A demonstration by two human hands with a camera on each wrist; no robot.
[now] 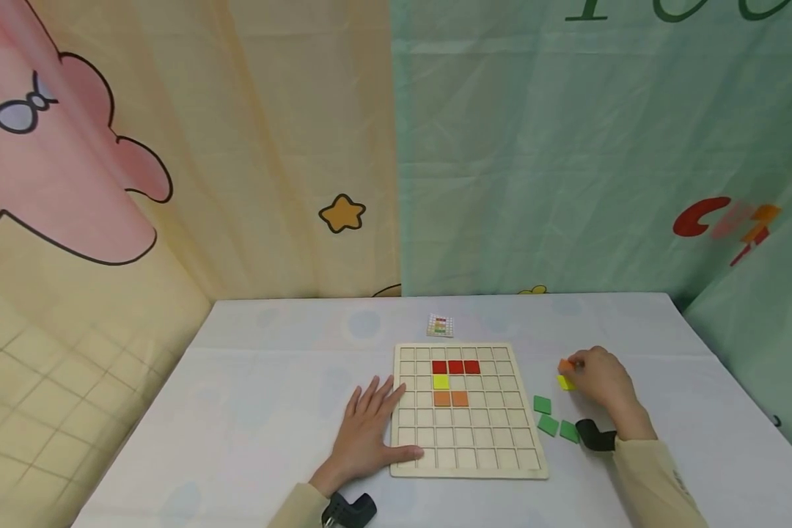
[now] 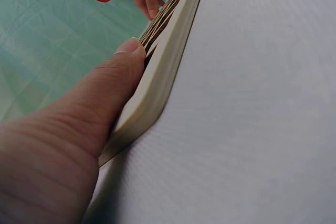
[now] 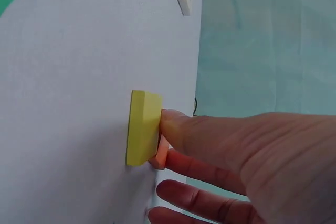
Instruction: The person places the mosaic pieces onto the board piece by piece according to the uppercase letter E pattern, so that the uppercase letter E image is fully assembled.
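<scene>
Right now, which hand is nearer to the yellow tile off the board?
Right. The right hand is close by the yellow tile, pinching an orange tile; the left hand is farther away, resting at the left edge of the board.

Head view: even, diffuse light. Right wrist view: soft shadow on table point(image 3: 68, 72) beside yellow tile point(image 3: 143, 129). Left wrist view: dimmer, backdrop point(image 2: 47, 51) soft.

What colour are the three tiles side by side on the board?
The three tiles are red; the head view shows them best.
</scene>
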